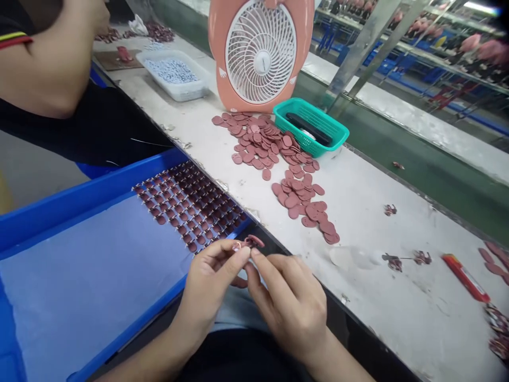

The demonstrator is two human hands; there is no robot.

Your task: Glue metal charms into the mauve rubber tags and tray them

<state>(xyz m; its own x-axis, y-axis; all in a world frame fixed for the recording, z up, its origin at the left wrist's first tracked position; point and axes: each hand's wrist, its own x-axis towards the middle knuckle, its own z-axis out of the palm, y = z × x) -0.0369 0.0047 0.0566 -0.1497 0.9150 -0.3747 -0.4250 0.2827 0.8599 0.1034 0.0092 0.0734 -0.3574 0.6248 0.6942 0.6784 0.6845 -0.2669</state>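
Note:
My left hand (pixel 212 278) pinches a small reddish-brown figure part (pixel 253 241) with an oval disc at its end. The fingertips of my right hand (pixel 292 300) close on the same part from the other side, meeting my left thumb. Both hands are over the table's near edge, and fingers hide much of the part. Beyond them on the table lies a spread pile of flat reddish-brown oval discs (pixel 258 143). To the left, a blue tray (pixel 99 185) lined with a pale sheet carries rows of small reddish-brown assembled parts (pixel 194 207).
A pink fan (pixel 218 53) stands behind the discs, beside a green basket (pixel 338 139) holding a black object. A clear tub (pixel 191 93) contains small pale pieces. Right lie a red-orange box (pixel 465 277) and loose parts (pixel 393 261). A co-worker's arm (pixel 59 69) is at upper left.

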